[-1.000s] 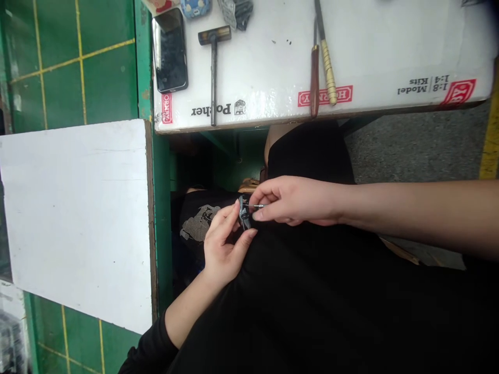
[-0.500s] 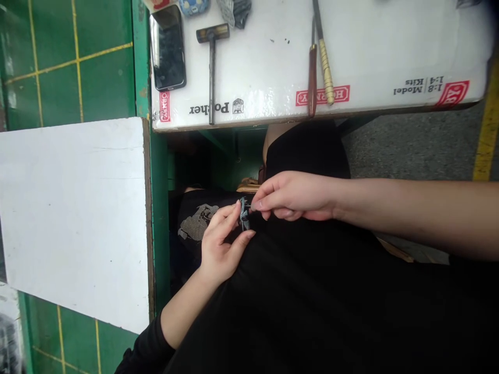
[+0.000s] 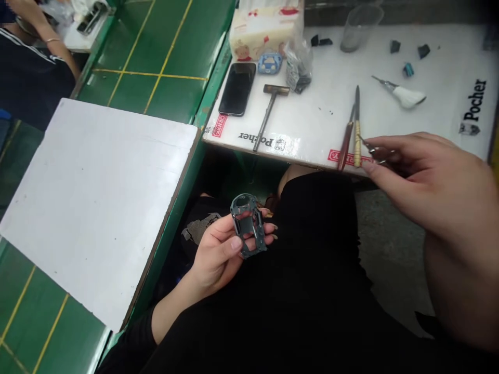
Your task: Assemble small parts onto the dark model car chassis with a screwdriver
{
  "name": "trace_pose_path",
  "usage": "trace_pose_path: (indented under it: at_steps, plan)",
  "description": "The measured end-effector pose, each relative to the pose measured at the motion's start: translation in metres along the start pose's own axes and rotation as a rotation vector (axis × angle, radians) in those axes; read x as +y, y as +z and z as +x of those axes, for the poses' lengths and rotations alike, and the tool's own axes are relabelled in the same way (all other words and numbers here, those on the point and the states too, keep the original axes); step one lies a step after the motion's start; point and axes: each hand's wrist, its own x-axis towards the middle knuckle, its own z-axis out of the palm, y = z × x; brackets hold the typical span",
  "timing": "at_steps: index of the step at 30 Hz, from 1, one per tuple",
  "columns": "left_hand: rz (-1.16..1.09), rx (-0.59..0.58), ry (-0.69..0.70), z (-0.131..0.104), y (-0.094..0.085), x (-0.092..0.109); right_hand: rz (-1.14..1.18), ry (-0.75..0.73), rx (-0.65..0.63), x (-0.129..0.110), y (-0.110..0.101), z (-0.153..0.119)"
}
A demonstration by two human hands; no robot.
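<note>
The left hand [image 3: 218, 249] pinches a small grey car-shaped part [image 3: 248, 224] between thumb and fingers, holding it flat over the lap, just below the near edge of the white board [image 3: 429, 124]. The right hand [image 3: 424, 182] hovers at that same edge, fingers pressed together on a thin metal tool [image 3: 372, 149]. On the board, near that hand, lie two files [image 3: 351, 135]; further left a small hammer [image 3: 268, 111] and a black phone [image 3: 237, 89]; toward the back, a white brush [image 3: 403, 94].
</note>
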Motion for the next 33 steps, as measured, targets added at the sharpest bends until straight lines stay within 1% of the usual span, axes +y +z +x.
trace_pose_path:
  at_steps: [2,3,4,6,8,10,12,15,17,19,21,22,23,25,26,27,28,29,31,33]
  plan:
    - [-0.077,-0.022,-0.018,0.000,0.006,0.005,-0.097,-0.073,0.131,0.016,0.002,0.010]
    - [-0.115,-0.025,-0.030,0.000,0.008,0.007,-0.118,-0.100,0.181,0.023,0.004,0.015]
    - [-0.152,-0.025,-0.042,0.000,0.010,0.009,-0.134,-0.106,0.202,0.029,0.007,0.018]
    - [-0.212,-0.032,-0.062,0.000,0.013,0.012,-0.154,-0.033,0.176,0.039,0.013,0.024]
    - [-0.245,-0.050,-0.072,0.000,0.014,0.013,-0.170,0.058,0.095,0.045,0.020,0.028]
    - [-0.257,-0.055,-0.080,0.000,0.014,0.014,-0.182,0.074,0.072,0.047,0.026,0.031]
    - [-0.265,-0.050,-0.083,0.001,0.014,0.014,-0.169,0.014,0.069,0.050,0.030,0.032]
    - [-0.281,-0.046,-0.077,0.002,0.013,0.013,-0.108,-0.104,0.107,0.057,0.034,0.034]
    - [-0.289,-0.044,-0.065,0.003,0.013,0.013,-0.094,-0.149,0.138,0.056,0.033,0.033]
    - [-0.278,-0.034,-0.058,0.004,0.013,0.012,-0.090,-0.152,0.195,0.044,0.029,0.024]
    - [-0.250,-0.016,-0.070,0.005,0.014,0.010,-0.035,-0.143,0.262,0.017,0.023,0.007]
    - [-0.235,-0.006,-0.078,0.005,0.015,0.008,0.026,-0.136,0.261,-0.001,0.021,-0.003]
    - [-0.218,0.005,-0.084,0.006,0.015,0.005,0.118,-0.155,0.205,-0.021,0.019,-0.015]
    - [-0.177,0.017,-0.082,0.007,0.017,-0.001,0.402,-0.262,-0.024,-0.059,0.019,-0.034]
    - [-0.148,0.019,-0.071,0.008,0.017,-0.004,0.525,-0.266,-0.175,-0.075,0.021,-0.041]
    - [-0.114,0.017,-0.056,0.008,0.018,-0.006,0.636,-0.255,-0.279,-0.088,0.024,-0.046]
    - [-0.078,0.011,-0.041,0.008,0.017,-0.008,0.717,-0.228,-0.354,-0.097,0.027,-0.049]
    - [-0.044,0.002,-0.028,0.009,0.017,-0.010,0.769,-0.187,-0.400,-0.103,0.030,-0.050]
    - [0.005,-0.010,-0.008,0.008,0.014,-0.012,0.817,-0.131,-0.419,-0.107,0.035,-0.050]
    - [0.032,-0.007,-0.012,0.008,0.011,-0.012,0.834,-0.108,-0.432,-0.106,0.037,-0.049]
